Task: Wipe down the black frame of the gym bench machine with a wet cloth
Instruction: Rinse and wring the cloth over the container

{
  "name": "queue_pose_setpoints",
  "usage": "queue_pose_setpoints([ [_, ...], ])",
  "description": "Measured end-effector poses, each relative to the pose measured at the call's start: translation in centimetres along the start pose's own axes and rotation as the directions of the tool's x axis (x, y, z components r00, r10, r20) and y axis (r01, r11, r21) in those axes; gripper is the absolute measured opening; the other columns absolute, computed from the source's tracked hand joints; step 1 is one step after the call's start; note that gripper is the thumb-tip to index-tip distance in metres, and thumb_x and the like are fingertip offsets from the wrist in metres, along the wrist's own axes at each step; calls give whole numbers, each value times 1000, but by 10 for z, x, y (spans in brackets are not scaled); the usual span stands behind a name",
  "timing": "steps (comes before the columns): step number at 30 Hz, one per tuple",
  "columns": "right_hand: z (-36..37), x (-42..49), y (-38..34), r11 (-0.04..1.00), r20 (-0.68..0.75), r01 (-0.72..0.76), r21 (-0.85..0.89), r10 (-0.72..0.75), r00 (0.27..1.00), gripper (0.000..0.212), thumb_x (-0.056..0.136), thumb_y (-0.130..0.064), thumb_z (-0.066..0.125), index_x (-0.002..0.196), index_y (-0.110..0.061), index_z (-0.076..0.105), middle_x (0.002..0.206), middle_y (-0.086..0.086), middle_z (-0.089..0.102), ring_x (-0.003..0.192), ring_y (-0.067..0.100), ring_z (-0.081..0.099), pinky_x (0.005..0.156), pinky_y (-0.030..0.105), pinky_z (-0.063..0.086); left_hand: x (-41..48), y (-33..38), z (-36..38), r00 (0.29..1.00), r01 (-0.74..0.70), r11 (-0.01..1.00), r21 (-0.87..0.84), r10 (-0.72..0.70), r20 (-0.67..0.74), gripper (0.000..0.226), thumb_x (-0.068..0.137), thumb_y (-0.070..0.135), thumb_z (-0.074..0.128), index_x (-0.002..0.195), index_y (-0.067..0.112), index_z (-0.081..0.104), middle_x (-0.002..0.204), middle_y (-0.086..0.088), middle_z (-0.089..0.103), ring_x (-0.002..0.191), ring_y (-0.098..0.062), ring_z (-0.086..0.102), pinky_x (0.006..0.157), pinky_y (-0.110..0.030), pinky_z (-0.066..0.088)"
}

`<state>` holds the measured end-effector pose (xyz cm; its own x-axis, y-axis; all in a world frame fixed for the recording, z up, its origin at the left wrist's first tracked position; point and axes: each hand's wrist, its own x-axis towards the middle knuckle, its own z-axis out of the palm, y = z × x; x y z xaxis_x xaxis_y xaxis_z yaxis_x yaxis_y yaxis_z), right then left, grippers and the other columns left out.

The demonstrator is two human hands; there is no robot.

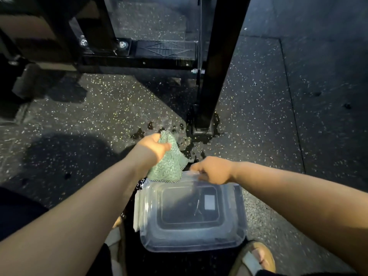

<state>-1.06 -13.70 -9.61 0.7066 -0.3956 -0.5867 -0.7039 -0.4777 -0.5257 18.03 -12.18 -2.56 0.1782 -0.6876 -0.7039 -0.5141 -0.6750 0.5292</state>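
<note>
Cloth (169,164) hangs bunched in my left hand (153,146), at eleven o'clock of the clear tub (191,242); my right hand (214,170) pinches its far rim.

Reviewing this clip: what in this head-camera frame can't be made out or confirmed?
- Right hand: fingertips hidden behind the clear tub's far rim; grip looks likely, not certain.
- Tub contents: water level unreadable through the blurred plastic.
- Green cloth in the left hand: wetness not visible.
- Black frame: top cut off by the picture's edge.
- Dark shapes at upper left: too blurred and dim to identify.
</note>
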Motion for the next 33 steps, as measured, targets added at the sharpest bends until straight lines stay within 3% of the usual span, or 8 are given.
queue_pose_setpoints([
  [6,-24,5,15,997,58,-79,26,77,995,13,92,-3,51,81,-10,54,72,-2,51,63,7,44,75,25,43,-6,-2,2,987,-18,996,86,4,158,66,94,33,53,150,22,20,153,-6,28,124,-22,47,105,-37,34],
  [12,-52,16,46,984,40,-170,54,168,985,16,92,-19,57,101,-6,63,98,10,68,93,26,64,93,40,49,-1,-3,21,954,-87,986,141,42,297,67,92,33,56,148,18,23,149,-3,35,108,-15,54,91,-26,40],
  [15,-65,20,52,978,33,-201,61,199,979,21,93,-22,58,110,-11,64,108,4,67,102,22,62,102,38,43,5,-8,35,966,-78,997,-10,79,244,64,90,31,59,145,14,31,138,-4,48,85,-6,56,78,-23,49],
  [19,-74,18,50,981,13,-183,60,183,983,30,95,-16,56,124,-20,61,123,-1,62,112,16,56,106,30,35,-1,6,51,960,109,908,-405,10,280,60,95,22,52,147,9,24,147,-5,38,130,-21,43,108,-39,34],
  [22,-76,13,44,984,-47,-177,12,178,983,42,95,-17,56,136,-21,51,133,-2,55,120,17,52,103,24,33,5,13,59,930,239,762,-602,-1,367,27,96,18,50,122,13,53,116,-9,65,107,-21,62,95,-42,48],
  [25,-70,0,27,995,-466,-87,-53,52,883,37,88,-5,55,124,-12,60,113,8,59,103,28,57,89,34,44,21,1,70,976,92,973,-214,-46,212,11,98,20,47,107,18,52,93,3,58,76,-8,54,62,-24,44],
  [27,-54,-8,10,995,-561,-93,-21,65,826,28,87,-4,52,112,-10,62,105,8,59,93,27,59,79,37,49,35,-14,79,995,-69,962,265,48,85,34,98,18,44,132,14,44,116,-7,52,93,-21,57,73,-30,48],
  [33,13,12,-10,916,32,-378,133,378,925,70,95,-33,55,152,-19,17,157,11,17,136,35,35,109,43,34,62,-31,91,979,197,975,97,-201,27,43,93,4,42,136,7,39,123,-15,56,97,-29,61,77,-37,54],
])
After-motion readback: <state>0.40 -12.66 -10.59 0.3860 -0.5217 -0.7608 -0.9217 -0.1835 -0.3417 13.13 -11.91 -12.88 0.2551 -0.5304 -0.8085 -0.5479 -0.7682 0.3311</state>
